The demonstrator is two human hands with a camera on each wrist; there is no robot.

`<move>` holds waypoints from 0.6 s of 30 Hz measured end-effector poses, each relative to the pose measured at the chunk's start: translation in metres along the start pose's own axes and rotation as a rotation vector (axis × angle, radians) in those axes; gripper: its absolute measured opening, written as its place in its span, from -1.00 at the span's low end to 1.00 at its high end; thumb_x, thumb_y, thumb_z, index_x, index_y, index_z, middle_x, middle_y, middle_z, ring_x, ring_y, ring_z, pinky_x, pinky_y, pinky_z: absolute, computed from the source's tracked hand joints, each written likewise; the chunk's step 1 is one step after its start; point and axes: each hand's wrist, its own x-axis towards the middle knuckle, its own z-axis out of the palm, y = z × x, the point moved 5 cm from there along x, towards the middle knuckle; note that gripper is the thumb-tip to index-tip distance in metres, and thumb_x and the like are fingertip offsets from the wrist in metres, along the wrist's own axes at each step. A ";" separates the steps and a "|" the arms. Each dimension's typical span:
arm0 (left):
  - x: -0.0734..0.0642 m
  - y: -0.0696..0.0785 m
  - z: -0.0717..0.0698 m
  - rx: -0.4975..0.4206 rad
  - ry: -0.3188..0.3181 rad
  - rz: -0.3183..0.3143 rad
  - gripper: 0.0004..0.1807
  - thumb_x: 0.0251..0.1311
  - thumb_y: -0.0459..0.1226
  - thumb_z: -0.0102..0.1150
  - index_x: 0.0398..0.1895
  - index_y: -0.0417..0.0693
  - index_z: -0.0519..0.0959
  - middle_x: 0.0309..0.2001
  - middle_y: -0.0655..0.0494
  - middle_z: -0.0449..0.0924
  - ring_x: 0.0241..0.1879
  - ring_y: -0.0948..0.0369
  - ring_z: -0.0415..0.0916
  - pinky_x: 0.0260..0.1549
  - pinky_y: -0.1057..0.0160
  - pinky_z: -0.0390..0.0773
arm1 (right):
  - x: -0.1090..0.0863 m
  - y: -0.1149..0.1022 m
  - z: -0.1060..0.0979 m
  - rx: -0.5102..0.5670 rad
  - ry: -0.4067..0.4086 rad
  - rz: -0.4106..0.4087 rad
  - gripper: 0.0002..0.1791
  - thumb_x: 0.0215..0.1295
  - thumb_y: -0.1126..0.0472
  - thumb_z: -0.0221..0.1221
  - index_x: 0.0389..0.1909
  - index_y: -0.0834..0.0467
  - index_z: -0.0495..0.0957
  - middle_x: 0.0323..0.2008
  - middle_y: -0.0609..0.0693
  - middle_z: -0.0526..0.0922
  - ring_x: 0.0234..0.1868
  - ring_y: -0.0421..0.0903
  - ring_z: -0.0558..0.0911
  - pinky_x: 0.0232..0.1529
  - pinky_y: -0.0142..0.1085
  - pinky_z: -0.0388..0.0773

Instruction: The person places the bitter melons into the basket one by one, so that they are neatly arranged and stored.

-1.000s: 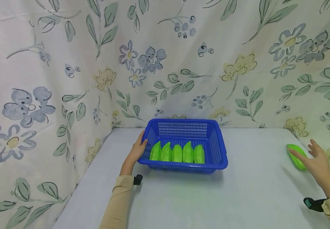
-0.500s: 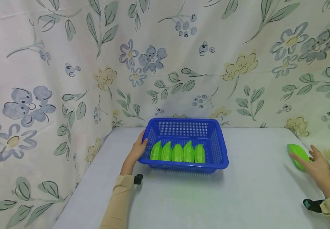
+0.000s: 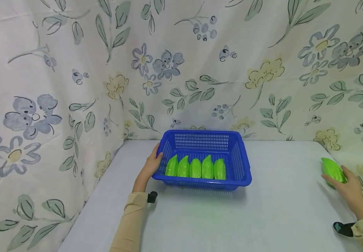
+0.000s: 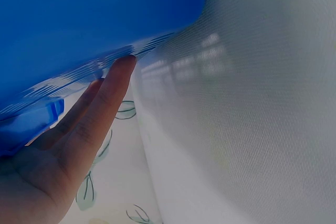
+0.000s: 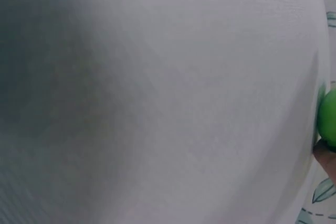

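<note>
On the left, my left hand grips the side of a blue plastic basket, its thumb over the rim. The left wrist view shows its straight fingers against the basket's outer wall. Inside the basket, several bright green bitter melons lie side by side along the front. At the far right, my right hand holds another bitter melon between thumb and fingers. Only a sliver of that green melon and a fingertip show at the right wrist view's edge.
A white-covered table carries the basket near its back edge. Floral cloth hangs behind the table and along both sides. Dark wrist straps sit at the sleeve cuffs.
The right hand has closed its thumb and fingers around the bitter melon at the right, which has shifted slightly rightward. The left hand and the basket have stayed in place.
</note>
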 end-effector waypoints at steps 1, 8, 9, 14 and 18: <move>0.000 0.000 0.000 -0.001 0.000 0.000 -0.36 0.54 -0.13 -0.32 0.58 0.06 -0.17 0.54 -0.25 -0.04 0.49 -0.28 -0.03 0.38 -0.35 0.06 | 0.000 0.001 0.000 -0.001 0.002 -0.004 -0.04 0.45 -0.04 -0.04 0.47 0.41 -0.42 0.45 0.52 -0.38 0.47 0.51 -0.28 0.39 0.38 -0.16; -0.002 0.000 0.000 0.007 0.005 0.003 -0.36 0.54 -0.14 -0.31 0.58 0.03 -0.17 0.53 -0.28 -0.03 0.48 -0.30 -0.01 0.36 -0.36 0.10 | -0.002 0.003 -0.003 -0.011 -0.005 -0.036 -0.19 0.48 0.10 -0.11 0.45 0.48 -0.31 0.42 0.59 -0.25 0.44 0.56 -0.18 0.38 0.38 -0.12; -0.002 0.000 0.000 0.004 0.004 0.003 -0.36 0.54 -0.15 -0.31 0.58 0.02 -0.17 0.53 -0.28 -0.03 0.48 -0.30 -0.01 0.36 -0.36 0.09 | -0.003 0.003 -0.004 -0.014 0.002 -0.031 -0.20 0.48 0.12 -0.11 0.45 0.48 -0.30 0.42 0.60 -0.23 0.44 0.56 -0.17 0.38 0.37 -0.11; -0.001 0.001 0.001 -0.016 0.000 0.000 -0.36 0.53 -0.14 -0.31 0.58 0.05 -0.17 0.53 -0.25 -0.03 0.49 -0.27 -0.04 0.38 -0.34 0.06 | -0.005 0.003 -0.005 -0.016 0.032 0.011 -0.21 0.47 0.12 -0.11 0.45 0.47 -0.26 0.42 0.58 -0.19 0.45 0.53 -0.15 0.40 0.34 -0.06; 0.001 0.000 0.000 -0.005 0.005 0.003 -0.36 0.53 -0.15 -0.31 0.58 0.04 -0.17 0.53 -0.26 -0.03 0.49 -0.28 -0.02 0.38 -0.34 0.07 | -0.004 0.003 -0.005 0.001 0.024 0.005 -0.20 0.47 0.10 -0.12 0.46 0.45 -0.27 0.42 0.58 -0.20 0.45 0.54 -0.16 0.40 0.35 -0.08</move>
